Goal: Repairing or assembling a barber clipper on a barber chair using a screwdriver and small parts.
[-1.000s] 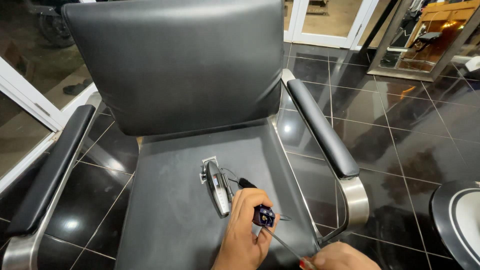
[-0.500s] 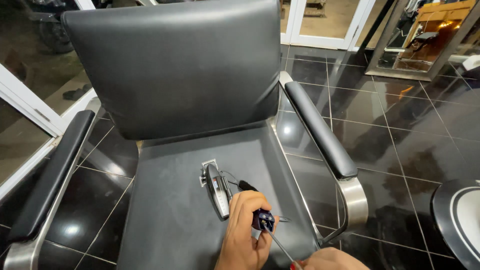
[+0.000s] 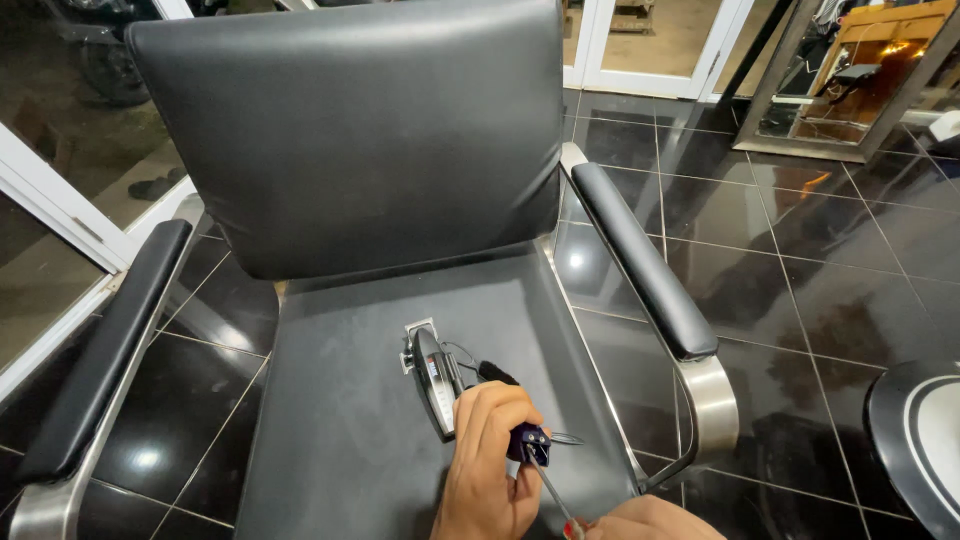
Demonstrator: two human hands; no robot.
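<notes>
On the seat of a black padded chair (image 3: 340,440) lies a black and silver hair clipper (image 3: 434,384) with a thin cord and a black plug (image 3: 496,373) beside it. Just in front of the clipper, my left hand (image 3: 490,470) grips a small dark blue part (image 3: 527,441) with a metal tip poking out to the right. My right hand (image 3: 650,520) shows only partly at the bottom edge. It holds a thin screwdriver (image 3: 550,490) with a red handle, and the screwdriver's tip rests against the dark blue part.
The chair has two black padded armrests (image 3: 640,260) on chrome frames and a tall backrest (image 3: 350,130). Glossy black floor tiles surround it. A mirror (image 3: 850,80) leans at the back right, and a round black and white object (image 3: 925,450) sits at the right edge.
Both hands stay on the small part and the screwdriver, shifted only slightly. The view has tilted a little, and the clipper has not moved.
</notes>
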